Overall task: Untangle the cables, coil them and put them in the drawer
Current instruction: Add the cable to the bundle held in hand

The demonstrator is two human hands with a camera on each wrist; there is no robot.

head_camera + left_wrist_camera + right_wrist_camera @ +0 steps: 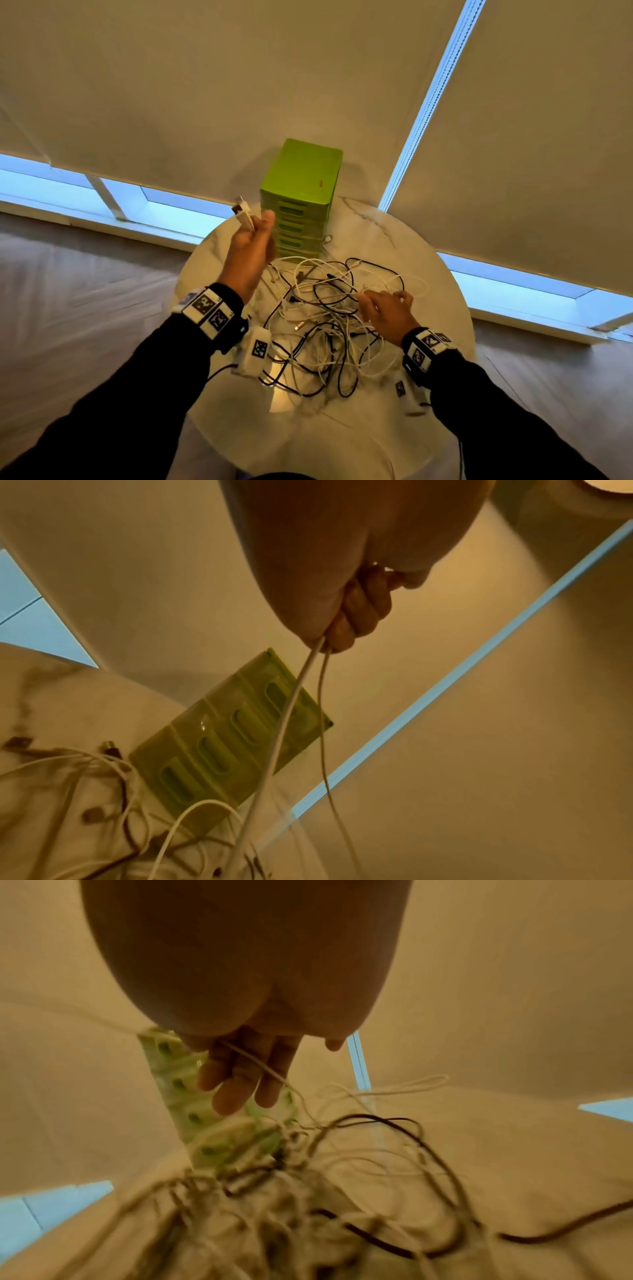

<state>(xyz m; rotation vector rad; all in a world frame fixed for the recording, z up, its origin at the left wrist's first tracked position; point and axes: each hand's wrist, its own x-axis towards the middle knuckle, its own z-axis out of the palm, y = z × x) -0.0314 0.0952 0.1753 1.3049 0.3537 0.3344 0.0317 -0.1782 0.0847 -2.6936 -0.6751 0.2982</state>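
A tangle of white and black cables [329, 329] lies in the middle of a round marble table [394, 240]. My left hand [255, 236] is raised above the table's left side and grips a white cable [287, 715] in a fist [346, 615]. Its plug ends [244, 214] stick out above the thumb, and two strands hang down into the pile. My right hand [385, 308] hovers over the right of the tangle and pinches a thin white cable [255, 1060] that runs across its fingers [236, 1085]. A green drawer unit [305, 171] stands behind the pile, all drawers closed.
The drawer unit stands at the table's far edge, against lowered window blinds [205, 85]. Loose plugs [109, 748] lie near its foot. The table's near part [308, 445] and far right carry no cables. Wooden floor [85, 291] surrounds the table.
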